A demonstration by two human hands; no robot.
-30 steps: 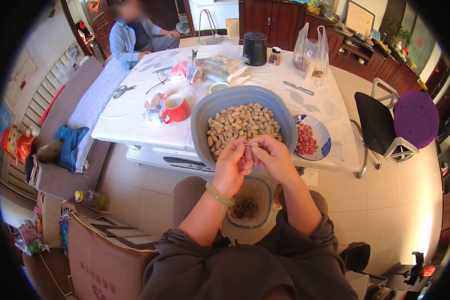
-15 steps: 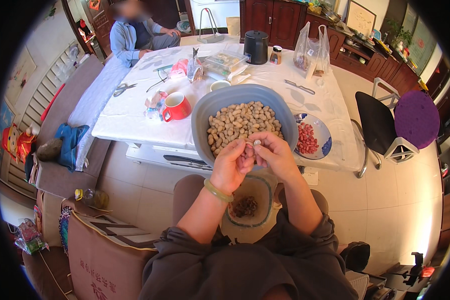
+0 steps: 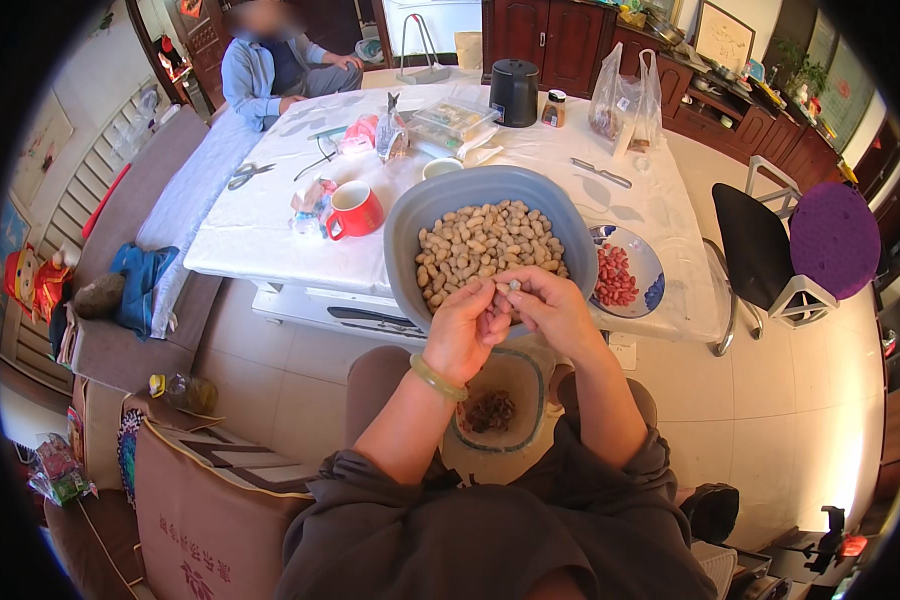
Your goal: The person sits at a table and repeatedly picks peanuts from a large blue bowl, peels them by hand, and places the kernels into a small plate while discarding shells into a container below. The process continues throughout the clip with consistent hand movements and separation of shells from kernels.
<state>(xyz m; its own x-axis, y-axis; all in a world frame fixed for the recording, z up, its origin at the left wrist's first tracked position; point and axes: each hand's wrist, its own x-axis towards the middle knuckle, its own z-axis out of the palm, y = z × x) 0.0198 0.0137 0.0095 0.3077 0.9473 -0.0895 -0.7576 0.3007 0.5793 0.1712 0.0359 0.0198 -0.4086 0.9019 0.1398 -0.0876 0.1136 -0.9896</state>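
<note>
Both hands meet over the near rim of a blue-grey basin (image 3: 410, 215) filled with unshelled peanuts (image 3: 490, 240). My left hand (image 3: 460, 330), with a pale green bangle at the wrist, is closed, its thumb and fingers pinching a peanut (image 3: 506, 287). Against it, my right hand (image 3: 550, 308) pinches the same peanut from the other side. Fingers cover most of the nut, so how far its shell is split cannot be made out. Right of the basin, a blue-and-white plate (image 3: 650, 262) holds red-skinned peanut kernels (image 3: 615, 277). Below my hands, a bin (image 3: 540, 385) contains brown shells (image 3: 491, 410).
A red mug (image 3: 356, 212), scissors (image 3: 248, 175), a knife (image 3: 602, 173), a black canister (image 3: 514, 93), a jar (image 3: 554, 108) and a plastic bag (image 3: 625, 100) are on the white-covered table (image 3: 270, 225). Another person (image 3: 260, 75) sits at the far left. A black chair (image 3: 750, 225) stands right.
My hands stay together over the basin's near edge, with only a slight shift of the fingers around the peanut. The basin, plate and bin look the same.
</note>
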